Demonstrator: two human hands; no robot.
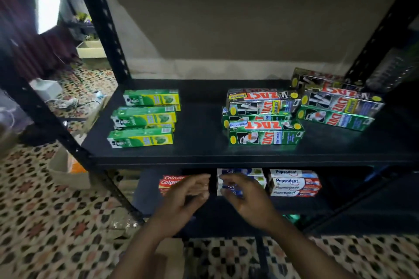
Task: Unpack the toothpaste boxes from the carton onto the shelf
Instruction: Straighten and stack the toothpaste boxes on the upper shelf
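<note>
Toothpaste boxes: all long, flat cartons lying on their sides in short stacks. Directly ahead of the left grip are red-and-white Colgate boxes, partly hidden by its fingers. Ahead of the right grip are blue-and-white boxes, label readable only as "Sa…". Just right of that grip are white, red and blue Pepsodent boxes, stacked several high. All three stacks sit on the lower shelf. Above both grips, on the upper shelf: green-and-yellow boxes up-left, in three rows front to back; green-and-silver Zact boxes up-right, piled less evenly, with more toward the back right. Left grip: fingers loosely curled, nothing seen in it, released. Right grip: fingertips and thumb at the face of the blue-and-white stack; motion blur, cannot tell whether it grasps a box or only touches. Shelves are black boards on a black perforated metal post. Beige wall behind. Floor below and left of the grips is tiled in a brown, cream and dark star pattern. A pale box stands on it left of the left grip, beside the post.
</note>
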